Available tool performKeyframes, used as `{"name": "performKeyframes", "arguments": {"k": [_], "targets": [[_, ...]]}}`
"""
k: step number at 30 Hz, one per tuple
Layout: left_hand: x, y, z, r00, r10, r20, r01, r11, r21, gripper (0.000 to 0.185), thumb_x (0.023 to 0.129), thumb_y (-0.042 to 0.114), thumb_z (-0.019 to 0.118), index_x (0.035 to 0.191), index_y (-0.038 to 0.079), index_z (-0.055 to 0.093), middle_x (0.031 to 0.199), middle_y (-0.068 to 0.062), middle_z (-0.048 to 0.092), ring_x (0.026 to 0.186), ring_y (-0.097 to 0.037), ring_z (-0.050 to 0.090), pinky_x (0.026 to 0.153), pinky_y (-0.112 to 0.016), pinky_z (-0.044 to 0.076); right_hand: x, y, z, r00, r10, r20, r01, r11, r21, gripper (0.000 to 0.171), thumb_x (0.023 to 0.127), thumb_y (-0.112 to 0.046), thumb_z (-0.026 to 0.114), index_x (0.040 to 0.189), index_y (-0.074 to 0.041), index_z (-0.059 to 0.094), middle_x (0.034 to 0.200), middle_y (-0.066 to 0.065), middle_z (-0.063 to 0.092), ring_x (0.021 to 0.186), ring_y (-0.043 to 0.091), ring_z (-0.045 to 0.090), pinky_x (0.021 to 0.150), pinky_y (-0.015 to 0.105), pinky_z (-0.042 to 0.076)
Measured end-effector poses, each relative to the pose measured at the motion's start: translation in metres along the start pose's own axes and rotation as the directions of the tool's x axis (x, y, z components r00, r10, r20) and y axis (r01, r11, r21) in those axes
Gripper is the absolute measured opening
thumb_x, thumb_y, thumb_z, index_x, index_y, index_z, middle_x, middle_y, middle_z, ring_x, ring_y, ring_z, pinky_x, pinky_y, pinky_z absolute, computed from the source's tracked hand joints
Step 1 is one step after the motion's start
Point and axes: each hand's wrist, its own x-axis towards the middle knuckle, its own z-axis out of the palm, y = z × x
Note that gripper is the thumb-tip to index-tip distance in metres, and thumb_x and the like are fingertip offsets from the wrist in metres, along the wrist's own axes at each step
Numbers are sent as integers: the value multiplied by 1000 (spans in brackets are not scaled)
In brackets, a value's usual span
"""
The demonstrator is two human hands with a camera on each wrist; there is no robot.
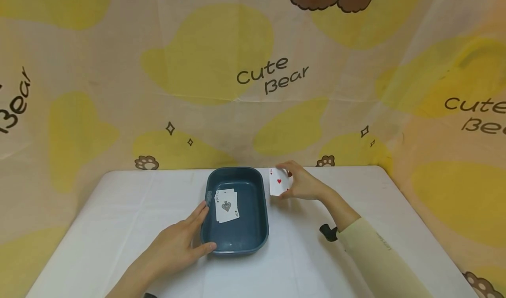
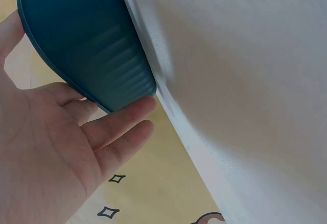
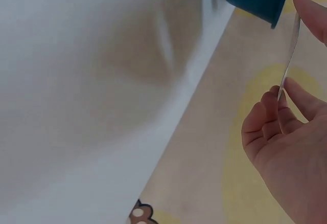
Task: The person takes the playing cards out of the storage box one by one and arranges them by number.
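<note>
A dark blue rectangular tray (image 1: 258, 227) sits in the middle of the white table (image 1: 118, 210). Inside it lie overlapping playing cards, the top one an ace of spades (image 1: 226, 206). My left hand (image 1: 178, 243) rests against the tray's left side with straight fingers; the left wrist view shows those fingers (image 2: 115, 124) touching the tray's outer wall (image 2: 87, 45). My right hand (image 1: 304, 184) holds an ace of hearts (image 1: 279, 181) upright just right of the tray's far corner, pinched by its edges between fingers and thumb. In the right wrist view the card (image 3: 289, 60) appears edge-on.
A small black object (image 1: 328, 232) shows beside my right forearm, which is in a cream sleeve. A cartoon-bear cloth (image 1: 253, 78) hangs as a backdrop right behind the table's far edge. The table's rounded corners lie at far left and far right.
</note>
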Motion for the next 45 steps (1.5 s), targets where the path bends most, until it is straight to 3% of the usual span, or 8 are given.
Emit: {"name": "performKeyframes", "arguments": {"k": [14,20,27,45], "targets": [[-1,1,1,1000,-25,17,25,1000,-12,101,90,69,68,165,11,34,172,-1,25,133,-39,59,103,-59,51,-2,30,9,995,95,24,-95,995,1,86,69,-10,95,144,3,56,130,16,57,113,34,52,97,47,44],[-1,1,1,999,-26,21,26,999,-19,101,90,69,68,165,11,34,173,-1,24,134,-40,58,103,-59,50,-4,35,13,990,133,48,-133,991,-5,89,68,-16,96,145,3,55,137,20,56,117,36,53,104,54,45],[-1,1,1,1000,-21,19,22,1000,-16,101,90,70,68,165,12,33,173,0,24,133,-40,59,102,-60,51,-2,39,17,985,154,77,-153,988,-26,89,68,-14,96,146,0,55,141,17,55,116,34,52,100,51,47],[0,1,2,1000,-19,7,19,1000,-18,100,91,68,69,165,11,34,173,0,24,134,-41,57,103,-61,49,0,52,25,974,198,113,-195,980,-38,88,71,-14,96,148,-2,54,145,17,52,115,31,53,107,51,46]]}}
